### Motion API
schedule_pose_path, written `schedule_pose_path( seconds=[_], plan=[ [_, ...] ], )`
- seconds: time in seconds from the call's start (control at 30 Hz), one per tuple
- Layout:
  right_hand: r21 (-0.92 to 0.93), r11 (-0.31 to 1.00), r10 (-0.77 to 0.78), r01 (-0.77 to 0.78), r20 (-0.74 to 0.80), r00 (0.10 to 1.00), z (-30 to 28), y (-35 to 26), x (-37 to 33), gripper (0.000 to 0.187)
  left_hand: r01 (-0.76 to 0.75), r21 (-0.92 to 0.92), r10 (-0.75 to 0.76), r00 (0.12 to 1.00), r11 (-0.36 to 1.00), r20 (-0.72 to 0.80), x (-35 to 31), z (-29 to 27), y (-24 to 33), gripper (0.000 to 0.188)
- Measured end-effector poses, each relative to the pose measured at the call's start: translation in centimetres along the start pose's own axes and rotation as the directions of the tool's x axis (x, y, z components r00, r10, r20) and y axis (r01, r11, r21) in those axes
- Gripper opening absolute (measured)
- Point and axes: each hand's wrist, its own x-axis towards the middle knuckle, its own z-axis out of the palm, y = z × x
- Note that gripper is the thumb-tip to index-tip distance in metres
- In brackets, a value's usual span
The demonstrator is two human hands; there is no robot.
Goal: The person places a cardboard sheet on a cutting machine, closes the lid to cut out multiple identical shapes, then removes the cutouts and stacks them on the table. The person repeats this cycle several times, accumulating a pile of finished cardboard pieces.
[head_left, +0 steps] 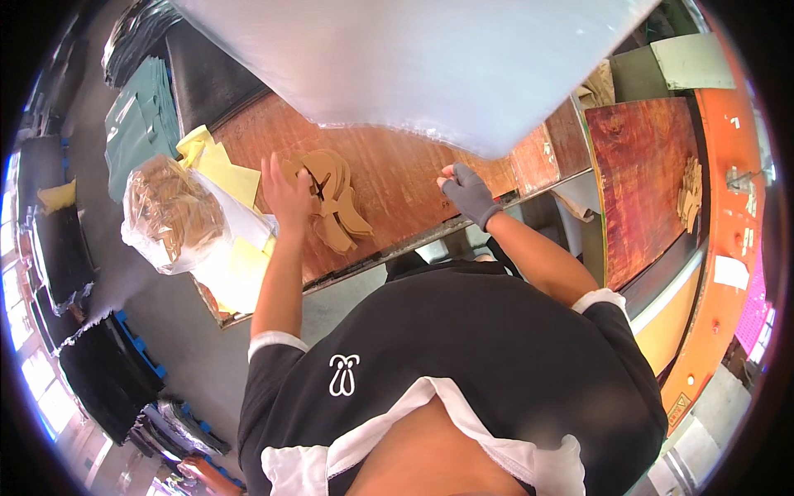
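The table (397,219), with a worn reddish-brown top, fills the middle of the frame; its near edge runs close below the work, so anything pushed downward in the frame could drop off. Across the upper middle spreads a big translucent pale sheet (413,66), its lower edge reaching over the tabletop. If that edge swung or slid down, it could drag over the loose stock or hide it from view.

At the left of the frame, a clear bag (172,217) stuffed with crumpled-looking tan material sits against yellow sheets (222,169). These crowd the left forearm, and a sideways sweep of the elbow might tip the bag or crease the sheets.

Left of centre lies the pile of tan cut pieces (343,198), overlapping unevenly, the lowest ones near the table's edge. A careless pull could fan them out or send one over.

The left hand (285,190) is spread wide at the pile's left side; whether it presses on any piece, I cannot tell. The right hand (466,192), in a grey fingerless glove, has its fingers curled near the sheet's lower corner; I cannot tell whether it pinches anything. A weak grip there could let thin material slip.
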Motion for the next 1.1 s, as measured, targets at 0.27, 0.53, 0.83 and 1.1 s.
schedule_pose_path(
  seconds=[0.27,0.53,0.83,1.1],
  plan=[
    [-0.004,1.0,0.027,-0.027,0.183,0.983,0.8,2.5,-4.3,0.034,0.455,0.189,-0.452,0.583,0.87,0.676,9.7,1.6,-1.4,0.027],
    [-0.06,0.998,0.041,-0.019,0.407,0.913,5.3,0.7,-4.0,0.064,0.198,0.123,-0.228,0.705,0.973,0.672,8.1,2.6,-4.0,0.037],
    [-0.358,0.903,-0.037,0.238,0.487,0.873,13.4,-4.9,-3.7,0.064,-0.014,0.204,-0.131,0.726,0.979,0.675,7.8,2.0,-2.8,0.041],
    [-0.408,0.895,0.017,0.18,0.435,0.9,5.2,-2.9,-2.7,0.066,-0.325,0.143,0.18,0.781,0.935,0.599,8.3,3.3,-4.5,0.028]
  ],
)
